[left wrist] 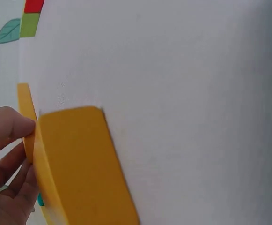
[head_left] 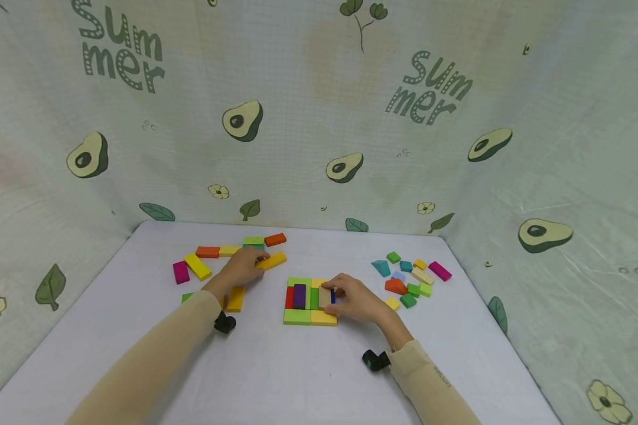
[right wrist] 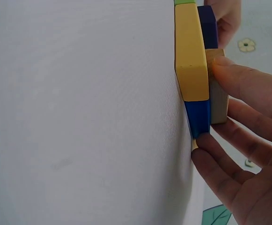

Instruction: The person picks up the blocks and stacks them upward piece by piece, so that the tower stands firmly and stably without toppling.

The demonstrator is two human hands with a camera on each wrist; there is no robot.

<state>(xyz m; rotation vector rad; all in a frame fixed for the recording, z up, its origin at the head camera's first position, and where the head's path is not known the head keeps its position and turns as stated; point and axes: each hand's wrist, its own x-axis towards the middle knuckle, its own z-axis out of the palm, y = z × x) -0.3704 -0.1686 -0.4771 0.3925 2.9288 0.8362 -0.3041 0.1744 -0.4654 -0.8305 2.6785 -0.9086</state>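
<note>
My left hand [head_left: 241,270] pinches one end of a yellow block [head_left: 272,261] left of centre. In the left wrist view the thumb and fingers hold that block, beyond a large yellow-orange block [left wrist: 82,164]. At the middle of the table lies a flat rectangle of light-green [head_left: 297,317], yellow [head_left: 323,319], red [head_left: 289,298] and blue [right wrist: 199,117] blocks. A purple block [head_left: 299,296] lies on its left part. My right hand [head_left: 358,300] holds a plain wooden block [right wrist: 218,101] on the right part, with lower fingers touching the blue block.
Beyond and around the left hand lie orange [head_left: 208,252], yellow [head_left: 198,267], magenta [head_left: 181,273] and light-green [head_left: 253,241] blocks. Small mixed blocks, including a teal triangle [head_left: 381,268] and a magenta one [head_left: 440,271], are scattered at right. Printed cloth [head_left: 298,195] walls the table's back and sides.
</note>
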